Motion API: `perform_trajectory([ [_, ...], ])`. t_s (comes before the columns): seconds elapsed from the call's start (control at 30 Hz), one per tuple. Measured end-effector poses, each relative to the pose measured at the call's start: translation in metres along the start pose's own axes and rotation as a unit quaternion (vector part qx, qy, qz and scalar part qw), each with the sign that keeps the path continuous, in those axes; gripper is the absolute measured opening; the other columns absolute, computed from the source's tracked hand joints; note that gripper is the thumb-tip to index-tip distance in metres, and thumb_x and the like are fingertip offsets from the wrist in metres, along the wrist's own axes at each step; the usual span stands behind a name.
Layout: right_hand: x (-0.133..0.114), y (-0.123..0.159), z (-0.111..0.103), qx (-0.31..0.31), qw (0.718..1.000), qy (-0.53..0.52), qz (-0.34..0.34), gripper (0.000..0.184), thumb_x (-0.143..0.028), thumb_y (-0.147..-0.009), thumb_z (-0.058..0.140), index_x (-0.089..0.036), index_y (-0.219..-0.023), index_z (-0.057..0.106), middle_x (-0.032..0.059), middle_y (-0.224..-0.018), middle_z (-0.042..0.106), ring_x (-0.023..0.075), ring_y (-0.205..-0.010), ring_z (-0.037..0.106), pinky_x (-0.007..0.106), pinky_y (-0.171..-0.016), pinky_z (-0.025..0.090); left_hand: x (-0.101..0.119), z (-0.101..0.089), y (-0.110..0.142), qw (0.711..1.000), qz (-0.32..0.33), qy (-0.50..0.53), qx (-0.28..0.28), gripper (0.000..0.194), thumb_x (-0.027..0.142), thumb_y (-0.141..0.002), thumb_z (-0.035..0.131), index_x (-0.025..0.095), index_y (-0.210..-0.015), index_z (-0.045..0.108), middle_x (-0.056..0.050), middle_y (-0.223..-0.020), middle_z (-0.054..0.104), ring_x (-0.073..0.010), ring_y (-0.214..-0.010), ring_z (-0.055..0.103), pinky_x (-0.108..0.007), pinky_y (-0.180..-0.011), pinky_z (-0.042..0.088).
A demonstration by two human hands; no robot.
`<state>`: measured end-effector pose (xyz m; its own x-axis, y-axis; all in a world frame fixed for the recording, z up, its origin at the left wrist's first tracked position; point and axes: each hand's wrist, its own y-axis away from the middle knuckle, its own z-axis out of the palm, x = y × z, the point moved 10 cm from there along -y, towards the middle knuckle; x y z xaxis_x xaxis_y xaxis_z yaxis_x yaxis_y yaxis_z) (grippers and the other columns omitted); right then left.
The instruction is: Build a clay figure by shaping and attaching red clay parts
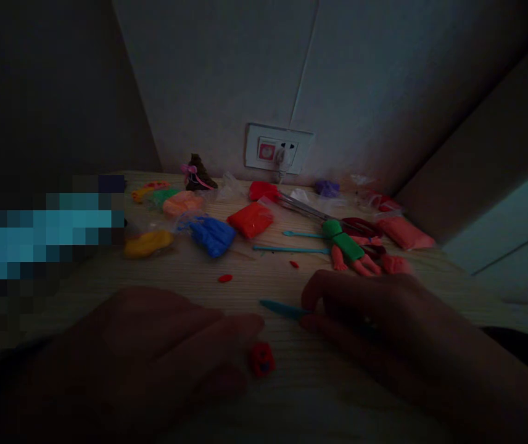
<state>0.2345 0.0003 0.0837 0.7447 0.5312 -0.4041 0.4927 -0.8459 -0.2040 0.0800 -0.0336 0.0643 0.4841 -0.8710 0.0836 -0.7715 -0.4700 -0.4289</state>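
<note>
A blue-green modelling knife (pixel 285 309) is pinched between the thumb and fingers of my right hand (pixel 379 314), its pointed blade aimed left over the table. My left hand (pixel 153 345) rests low on the left, index finger stretched out and thumb apart below it. Just off those fingertips lies a small red clay cube (pixel 263 359) with dark marks on its face. I cannot tell whether the left fingers touch it. Two small red clay bits, one (pixel 225 279) nearer the middle and another (pixel 294 264) farther right, lie beyond the hands.
A doll in green (pixel 348 245) lies at the right by scissors (pixel 308 208) and thin blue tools (pixel 292 248). Bagged clay in blue (pixel 213 235), red (pixel 251 220), yellow (pixel 148 244) and pink (pixel 407 231) lines the back. Behind is a wall socket (pixel 279 149) with a plug.
</note>
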Motion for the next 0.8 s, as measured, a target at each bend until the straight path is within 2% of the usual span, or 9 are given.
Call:
perform_trajectory([
  [0.1,-0.004,0.000,0.004,-0.009,0.999,0.033,-0.024,0.024,-0.008,-0.095,0.051,-0.025,-0.080,0.060,-0.0073,-0.059,0.064,0.0115,-0.045,0.058,0.024,-0.048,0.039,-0.011,0.000,-0.015,0.999,-0.035,0.035,-0.010,0.032,0.044,-0.118,0.038,0.031,-0.102,0.064,0.010,-0.079,0.077,-0.0130,-0.059,0.068,-0.031,-0.057,0.041],
  [0.27,-0.014,0.004,0.013,-0.059,0.997,0.037,-0.038,0.028,-0.008,-0.094,0.050,-0.025,-0.073,0.054,-0.0044,-0.057,0.066,0.0117,-0.041,0.059,0.023,-0.040,0.035,-0.017,0.007,-0.025,0.993,-0.077,0.089,-0.017,0.023,0.045,-0.112,0.052,0.029,-0.095,0.055,0.010,-0.070,0.068,-0.0139,-0.055,0.063,-0.030,-0.050,0.033],
  [0.4,-0.024,0.014,0.022,-0.084,0.995,0.023,-0.053,0.026,-0.007,-0.095,0.052,-0.026,-0.077,0.055,-0.0045,-0.063,0.071,0.0104,-0.046,0.064,0.021,-0.041,0.038,-0.018,0.008,-0.028,0.989,-0.086,0.113,-0.032,0.022,0.041,-0.106,0.062,0.028,-0.091,0.053,0.011,-0.069,0.065,-0.0129,-0.052,0.058,-0.029,-0.047,0.032],
  [0.5,-0.027,0.016,0.022,-0.070,0.994,0.047,-0.064,0.026,-0.003,-0.092,0.054,-0.026,-0.080,0.056,-0.0052,-0.063,0.072,0.0105,-0.047,0.065,0.021,-0.042,0.039,-0.018,0.010,-0.027,0.987,-0.094,0.117,-0.053,0.024,0.040,-0.104,0.067,0.028,-0.089,0.051,0.011,-0.069,0.065,-0.0117,-0.048,0.055,-0.028,-0.046,0.032],
  [0.6,-0.031,0.014,0.016,-0.035,0.994,0.069,-0.080,0.027,-0.001,-0.086,0.059,-0.026,-0.077,0.053,-0.0066,-0.059,0.068,0.0091,-0.042,0.061,0.022,-0.041,0.038,-0.017,0.006,-0.025,0.990,-0.096,0.099,-0.034,0.025,0.047,-0.104,0.067,0.029,-0.092,0.053,0.011,-0.068,0.063,-0.0136,-0.053,0.061,-0.029,-0.049,0.037],
  [0.63,-0.029,0.014,0.016,-0.031,0.994,0.076,-0.068,0.027,0.001,-0.085,0.058,-0.026,-0.080,0.055,-0.0059,-0.062,0.071,0.0094,-0.045,0.065,0.021,-0.042,0.039,-0.018,0.004,-0.025,0.990,-0.098,0.099,-0.026,0.026,0.047,-0.103,0.067,0.029,-0.091,0.053,0.011,-0.066,0.061,-0.0133,-0.051,0.060,-0.028,-0.048,0.037],
  [0.67,-0.034,0.015,0.018,-0.042,0.992,0.067,-0.096,0.027,0.001,-0.085,0.058,-0.026,-0.082,0.056,-0.0076,-0.060,0.070,0.0089,-0.043,0.063,0.021,-0.042,0.039,-0.018,0.004,-0.025,0.990,-0.098,0.102,-0.023,0.026,0.047,-0.103,0.068,0.029,-0.091,0.054,0.012,-0.064,0.060,-0.0128,-0.049,0.058,-0.028,-0.047,0.038],
  [0.7,-0.032,0.015,0.018,-0.043,0.993,0.075,-0.083,0.027,0.001,-0.085,0.058,-0.026,-0.083,0.057,-0.0069,-0.063,0.072,0.0096,-0.046,0.065,0.021,-0.043,0.040,-0.018,0.004,-0.024,0.989,-0.098,0.106,-0.020,0.027,0.046,-0.102,0.069,0.029,-0.089,0.053,0.012,-0.062,0.057,-0.0121,-0.047,0.056,-0.027,-0.045,0.037],
  [0.8,-0.035,0.016,0.017,-0.033,0.992,0.071,-0.099,0.027,0.000,-0.084,0.057,-0.026,-0.081,0.054,-0.0077,-0.059,0.068,0.0089,-0.043,0.061,0.021,-0.042,0.039,-0.018,0.006,-0.023,0.988,-0.099,0.113,-0.020,0.027,0.046,-0.101,0.071,0.029,-0.090,0.053,0.013,-0.059,0.054,-0.0114,-0.045,0.053,-0.027,-0.044,0.035],
])
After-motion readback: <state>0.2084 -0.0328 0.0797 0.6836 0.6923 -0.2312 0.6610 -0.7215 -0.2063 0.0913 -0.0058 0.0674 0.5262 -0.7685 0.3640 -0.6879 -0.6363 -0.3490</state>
